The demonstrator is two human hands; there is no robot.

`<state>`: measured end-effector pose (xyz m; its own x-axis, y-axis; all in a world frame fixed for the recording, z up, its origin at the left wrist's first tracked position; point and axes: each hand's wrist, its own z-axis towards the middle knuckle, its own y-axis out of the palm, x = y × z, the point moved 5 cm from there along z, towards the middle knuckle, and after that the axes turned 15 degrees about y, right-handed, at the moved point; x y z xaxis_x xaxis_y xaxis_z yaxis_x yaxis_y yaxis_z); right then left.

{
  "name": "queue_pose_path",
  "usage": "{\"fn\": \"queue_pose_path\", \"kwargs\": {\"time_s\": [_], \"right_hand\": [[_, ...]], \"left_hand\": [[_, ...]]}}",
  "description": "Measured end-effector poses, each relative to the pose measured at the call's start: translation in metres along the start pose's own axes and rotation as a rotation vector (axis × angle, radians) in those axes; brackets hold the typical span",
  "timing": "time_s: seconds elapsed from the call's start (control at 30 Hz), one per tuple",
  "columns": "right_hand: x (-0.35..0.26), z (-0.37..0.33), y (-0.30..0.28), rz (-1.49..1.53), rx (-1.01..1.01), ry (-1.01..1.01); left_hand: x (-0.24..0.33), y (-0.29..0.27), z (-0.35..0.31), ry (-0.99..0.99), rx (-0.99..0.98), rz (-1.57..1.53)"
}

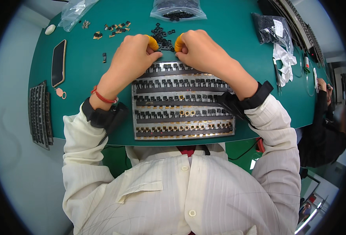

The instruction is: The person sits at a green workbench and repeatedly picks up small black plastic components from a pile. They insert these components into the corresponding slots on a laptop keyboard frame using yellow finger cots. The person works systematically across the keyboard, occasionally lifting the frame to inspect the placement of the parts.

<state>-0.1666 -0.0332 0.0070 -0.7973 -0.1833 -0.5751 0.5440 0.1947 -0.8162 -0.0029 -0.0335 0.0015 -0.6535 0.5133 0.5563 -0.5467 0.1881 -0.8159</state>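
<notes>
Multi-row metal tray (173,103) is lying on the green tabletop (83,51), directly before the person, carrying rows of small black components (188,83). Gold-rimmed squares (187,113) are showing mostly in its nearer rows. At the tray's far edge, the left hand (135,51) and right hand (198,45) are facing each other, fingers curled inward, yellow finger cots (152,42) covering a finger on each. Whether either is pinching a component, I cannot tell. Loose black pieces (157,31) are lying between and beyond them.

Judging by this, the person is probably picking out loose pieces for the tray's farthest row; the next move is likely calling for a light fingertip grip, the piece turned to match its neighbours.

Farther beyond the tray, a clear zip bag (179,8) is holding more black pieces. Left of the tray, a smartphone (58,62) is resting, and dark racks (39,113) are lying past it. Right of the tray, a white crumpled sheet (284,64) is lying below another filled bag (273,29).
</notes>
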Motion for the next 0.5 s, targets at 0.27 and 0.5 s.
{"fn": "queue_pose_path", "kwargs": {"time_s": [0.27, 0.5], "right_hand": [[-0.011, -0.081, -0.024, 0.033, -0.051, -0.079], [-0.009, -0.108, 0.008, 0.048, -0.096, -0.061]], "left_hand": [[-0.002, 0.011, 0.005, 0.113, 0.059, 0.225], [0.017, 0.003, -0.003, 0.126, 0.073, 0.094]]}}
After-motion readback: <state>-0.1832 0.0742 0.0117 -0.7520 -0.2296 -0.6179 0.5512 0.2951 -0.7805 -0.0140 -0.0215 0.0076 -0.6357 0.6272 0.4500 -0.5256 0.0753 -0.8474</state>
